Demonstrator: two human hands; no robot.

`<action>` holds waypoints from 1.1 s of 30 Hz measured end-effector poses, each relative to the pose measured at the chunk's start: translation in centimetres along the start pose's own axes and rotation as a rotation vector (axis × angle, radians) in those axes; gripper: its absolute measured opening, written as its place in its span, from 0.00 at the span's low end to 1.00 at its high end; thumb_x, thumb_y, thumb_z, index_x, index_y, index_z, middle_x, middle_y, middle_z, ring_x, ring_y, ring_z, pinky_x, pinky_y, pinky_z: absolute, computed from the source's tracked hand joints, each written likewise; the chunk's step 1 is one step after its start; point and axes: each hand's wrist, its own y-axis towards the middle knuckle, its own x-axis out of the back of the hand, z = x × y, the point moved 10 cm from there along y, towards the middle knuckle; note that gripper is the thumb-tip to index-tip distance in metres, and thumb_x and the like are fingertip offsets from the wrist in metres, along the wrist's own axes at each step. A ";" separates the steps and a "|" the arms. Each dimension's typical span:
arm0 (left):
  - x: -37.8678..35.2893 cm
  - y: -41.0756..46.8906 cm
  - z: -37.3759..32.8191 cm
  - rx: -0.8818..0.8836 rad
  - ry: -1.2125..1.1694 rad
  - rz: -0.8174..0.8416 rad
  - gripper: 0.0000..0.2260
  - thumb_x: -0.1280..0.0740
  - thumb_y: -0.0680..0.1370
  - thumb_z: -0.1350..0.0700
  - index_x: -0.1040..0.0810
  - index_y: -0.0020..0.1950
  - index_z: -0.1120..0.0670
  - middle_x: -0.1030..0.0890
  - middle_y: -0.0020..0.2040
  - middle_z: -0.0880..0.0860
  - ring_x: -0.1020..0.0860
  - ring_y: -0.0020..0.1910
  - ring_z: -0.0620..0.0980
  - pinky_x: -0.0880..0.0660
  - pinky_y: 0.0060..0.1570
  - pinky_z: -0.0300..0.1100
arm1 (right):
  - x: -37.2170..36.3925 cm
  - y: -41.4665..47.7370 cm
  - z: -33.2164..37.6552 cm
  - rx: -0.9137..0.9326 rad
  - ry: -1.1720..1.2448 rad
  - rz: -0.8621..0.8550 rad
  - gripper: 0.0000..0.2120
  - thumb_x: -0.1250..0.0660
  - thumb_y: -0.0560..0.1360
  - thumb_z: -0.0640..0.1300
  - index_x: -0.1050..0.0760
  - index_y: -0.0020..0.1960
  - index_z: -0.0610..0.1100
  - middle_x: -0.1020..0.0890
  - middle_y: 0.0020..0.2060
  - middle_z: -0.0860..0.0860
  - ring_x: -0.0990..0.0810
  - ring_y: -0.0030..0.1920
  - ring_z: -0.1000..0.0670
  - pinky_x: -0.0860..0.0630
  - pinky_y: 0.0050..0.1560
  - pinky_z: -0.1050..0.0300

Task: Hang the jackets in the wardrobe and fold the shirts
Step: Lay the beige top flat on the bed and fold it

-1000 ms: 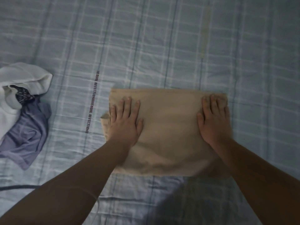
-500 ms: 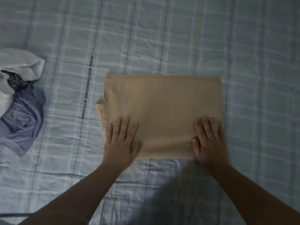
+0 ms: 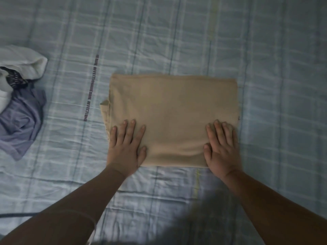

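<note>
A tan shirt lies folded into a flat rectangle on the blue plaid bedsheet. My left hand presses flat on its near left corner, fingers straight and spread. My right hand presses flat on the near right corner, fingers straight and close together. A small flap of tan cloth sticks out at the shirt's left edge.
At the left edge lies a loose heap of clothes: a white garment over a purple shirt, with a dark patterned piece between them. A dark cord crosses the sheet at lower left.
Both hands have slid from the far edge of the folded shirt down to its near edge, staying flat on the cloth. In the last half second they barely moved.
</note>
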 end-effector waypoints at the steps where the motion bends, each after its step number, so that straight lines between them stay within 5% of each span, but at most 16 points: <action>1: 0.6 0.0 -0.1 0.007 -0.011 0.001 0.30 0.46 0.80 0.42 0.41 0.80 0.50 0.41 0.80 0.58 0.46 0.79 0.60 0.48 0.75 0.64 | 0.6 0.2 0.2 0.008 0.029 0.011 0.28 0.40 0.77 0.48 0.35 0.76 0.41 0.35 0.76 0.40 0.40 0.76 0.36 0.43 0.74 0.34; 5: 3.9 0.7 -1.6 0.084 -0.056 -0.005 0.27 0.41 0.78 0.45 0.31 0.75 0.54 0.32 0.75 0.57 0.41 0.78 0.60 0.48 0.75 0.65 | 3.8 0.6 -0.9 -0.055 0.359 -0.048 0.22 0.36 0.72 0.37 0.25 0.65 0.38 0.24 0.66 0.40 0.30 0.69 0.37 0.34 0.70 0.37; 8: 7.7 3.5 -7.2 -0.077 -0.150 -0.077 0.20 0.38 0.77 0.52 0.24 0.65 0.60 0.23 0.65 0.60 0.31 0.70 0.64 0.40 0.72 0.60 | 5.4 -1.4 -4.6 -0.331 0.618 -0.201 0.18 0.37 0.70 0.31 0.22 0.58 0.39 0.21 0.57 0.45 0.24 0.60 0.43 0.29 0.65 0.51; 10: 9.7 6.3 -12.1 -0.187 -0.263 -0.078 0.15 0.39 0.77 0.53 0.21 0.58 0.61 0.19 0.53 0.59 0.23 0.57 0.63 0.29 0.61 0.54 | 4.6 -3.1 -7.1 -0.578 0.733 -0.203 0.15 0.37 0.71 0.32 0.24 0.56 0.43 0.24 0.52 0.51 0.22 0.54 0.47 0.28 0.57 0.62; 14: 9.7 12.3 -19.8 -0.032 -0.564 0.138 0.11 0.38 0.80 0.50 0.27 0.57 0.56 0.24 0.46 0.54 0.24 0.47 0.57 0.29 0.43 0.47 | 1.6 -5.2 -8.4 -0.812 0.779 0.022 0.09 0.32 0.72 0.41 0.29 0.50 0.46 0.23 0.47 0.47 0.22 0.49 0.41 0.24 0.52 0.46; 19: 6.4 17.4 -27.8 0.038 -0.541 0.289 0.21 0.34 0.79 0.45 0.32 0.62 0.58 0.25 0.58 0.58 0.24 0.55 0.60 0.28 0.50 0.51 | 2.2 -5.8 -8.5 -0.806 0.652 0.141 0.14 0.40 0.74 0.57 0.27 0.46 0.47 0.21 0.42 0.48 0.20 0.46 0.41 0.21 0.47 0.45; 24: 3.3 19.0 -28.6 0.231 -0.233 0.324 0.43 0.34 0.74 0.33 0.45 0.75 0.61 0.32 0.68 0.60 0.25 0.62 0.60 0.27 0.49 0.52 | 2.5 -5.8 -8.7 -0.790 0.641 0.172 0.16 0.44 0.79 0.59 0.26 0.49 0.48 0.19 0.45 0.49 0.19 0.49 0.42 0.22 0.49 0.46; 28: 3.6 20.8 -28.4 0.266 -0.181 0.222 0.41 0.31 0.74 0.37 0.46 0.76 0.57 0.34 0.67 0.59 0.28 0.62 0.60 0.26 0.50 0.53 | 1.8 -6.1 -8.6 -0.775 0.602 0.236 0.13 0.36 0.75 0.58 0.31 0.51 0.50 0.18 0.46 0.50 0.18 0.51 0.43 0.22 0.48 0.48; 31: 3.1 21.6 -28.2 0.243 -0.156 0.262 0.36 0.36 0.79 0.49 0.53 0.80 0.53 0.40 0.73 0.63 0.31 0.65 0.63 0.27 0.56 0.55 | 1.3 -6.2 -8.7 -0.785 0.621 0.220 0.14 0.35 0.73 0.60 0.31 0.49 0.51 0.18 0.43 0.51 0.18 0.48 0.43 0.23 0.44 0.50; 33: 2.9 21.7 -28.2 0.222 -0.192 0.308 0.31 0.38 0.79 0.56 0.48 0.79 0.49 0.40 0.73 0.65 0.29 0.64 0.66 0.26 0.56 0.57 | 0.9 -6.3 -8.8 -0.791 0.634 0.207 0.12 0.36 0.72 0.59 0.30 0.47 0.51 0.18 0.41 0.52 0.18 0.46 0.44 0.24 0.41 0.52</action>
